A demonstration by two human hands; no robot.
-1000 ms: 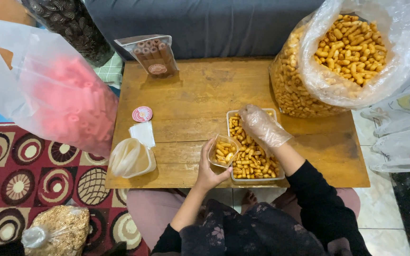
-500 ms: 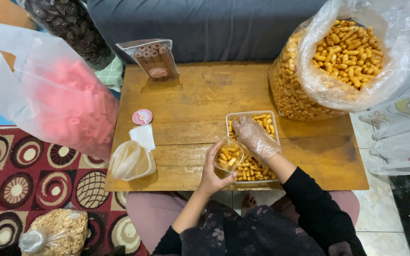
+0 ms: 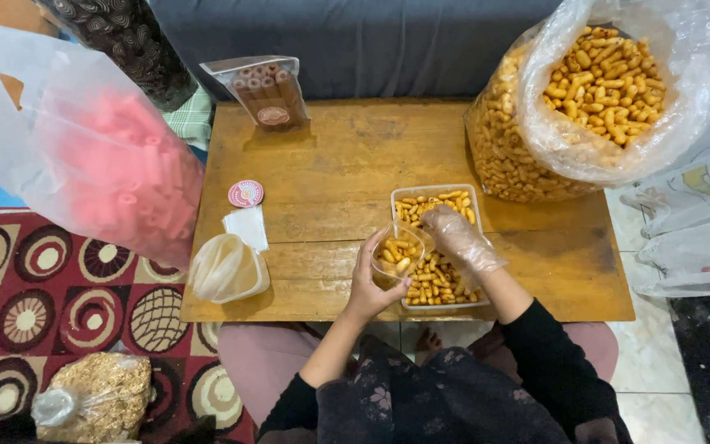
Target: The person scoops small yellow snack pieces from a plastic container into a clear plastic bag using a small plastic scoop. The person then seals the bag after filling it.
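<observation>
I see my left hand (image 3: 369, 284) clamped around a small clear cup (image 3: 397, 253), fingers wrapped on its left side and thumb at its near rim. The cup is tilted over the left edge of a clear tray (image 3: 435, 196) and holds a few orange snacks (image 3: 398, 254). My right hand (image 3: 458, 238) wears a thin plastic glove and reaches into the tray just right of the cup; its fingers are curled together near the cup's mouth, but through the crinkled glove I cannot tell whether they grip any snacks. The tray sits at the near right part of the wooden desk (image 3: 347, 164), its near end at the desk's near edge, and is filled with the same orange snacks.

At the far right of the desk stands a big clear bag (image 3: 618, 90), open at the top and full of those snacks, its side just beyond the tray's far right corner. On the far side, left of centre, a clear pouch (image 3: 266, 89) of brown rolls leans upright. Left of the tray lie a round pink lid (image 3: 246, 193), a white slip (image 3: 246, 227) just near of it, and a clear tub (image 3: 225, 270) with plastic bunched in it at the near left corner.

Left of the desk a large bag of pink snacks (image 3: 100, 181) hangs over a patterned rug (image 3: 10, 271), and a tied bag of brown crumbs (image 3: 96, 395) lies on the rug at the near left.
</observation>
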